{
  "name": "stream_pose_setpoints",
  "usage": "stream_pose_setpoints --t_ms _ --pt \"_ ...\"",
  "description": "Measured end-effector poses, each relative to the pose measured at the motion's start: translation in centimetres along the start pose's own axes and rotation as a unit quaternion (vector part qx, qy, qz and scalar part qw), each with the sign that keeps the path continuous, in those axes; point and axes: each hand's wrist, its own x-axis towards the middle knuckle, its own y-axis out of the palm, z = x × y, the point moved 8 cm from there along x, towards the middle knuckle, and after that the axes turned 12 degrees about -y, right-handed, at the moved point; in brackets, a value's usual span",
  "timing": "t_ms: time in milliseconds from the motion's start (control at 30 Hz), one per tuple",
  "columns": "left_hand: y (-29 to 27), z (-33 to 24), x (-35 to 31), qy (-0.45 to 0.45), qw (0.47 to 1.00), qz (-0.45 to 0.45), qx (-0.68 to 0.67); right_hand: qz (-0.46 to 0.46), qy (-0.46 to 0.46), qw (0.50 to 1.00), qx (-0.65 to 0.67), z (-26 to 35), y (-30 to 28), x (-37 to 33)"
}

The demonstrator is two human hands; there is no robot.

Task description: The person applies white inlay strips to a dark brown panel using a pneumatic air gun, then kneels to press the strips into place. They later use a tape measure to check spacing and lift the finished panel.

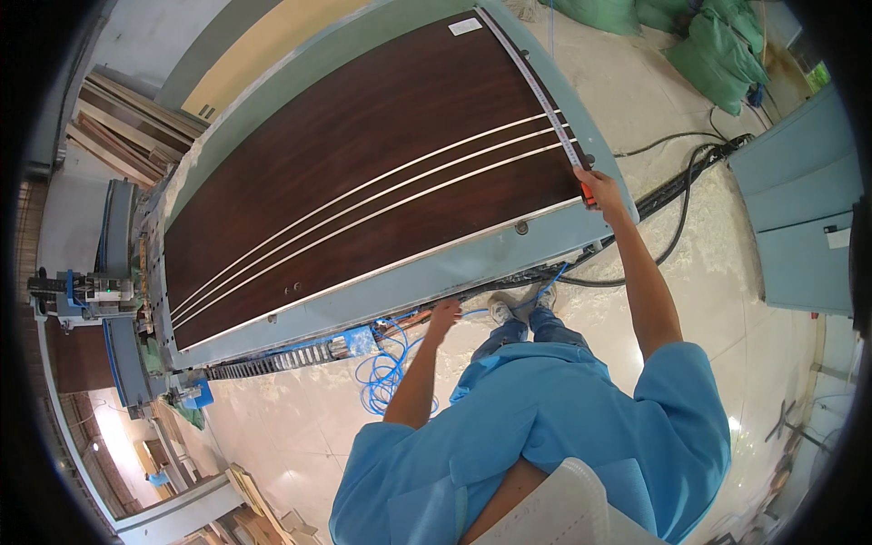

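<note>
My right hand [603, 193] is closed round an orange and black tape measure [588, 193] at the near right corner of a dark brown wood-grain panel [363, 127]. The pulled-out tape blade [530, 80] lies along the panel's right end, reaching its far corner. Three long pale lines [391, 179] run across the panel and meet the blade's side near its lower part. My left hand [444, 314] hangs beside the near edge of the blue-grey machine table [472, 259], fingers loosely bent, with nothing visible in it. A small white label [464, 26] sits near the panel's far right corner.
A coil of blue hose [386, 377] lies on the floor below my left hand. Black cables [681, 227] run right of the table toward a blue-grey cabinet [799, 200]. Green sacks [718, 59] stand at the far right. A machine gantry [100, 291] spans the left end.
</note>
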Motion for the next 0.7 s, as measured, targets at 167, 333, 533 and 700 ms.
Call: stream_pose_setpoints --t_ms 167,333,533,700 --pt "5.5 5.4 -2.8 -0.118 0.991 0.058 -0.011 -0.027 -0.012 0.998 -0.055 -1.8 -1.6 -3.7" --pt "2.9 9.9 -3.5 -0.166 0.985 0.037 0.020 -0.062 -0.037 0.977 -0.199 -5.0 -4.8 -9.3" --pt "-1.7 7.1 -2.7 -0.200 0.974 -0.010 0.107 -0.072 0.004 0.956 -0.284 -8.7 -6.9 -14.2" --pt "-0.3 0.1 -1.8 -0.158 0.979 0.014 0.125 -0.114 -0.013 0.928 -0.353 -8.7 -7.3 -14.9"
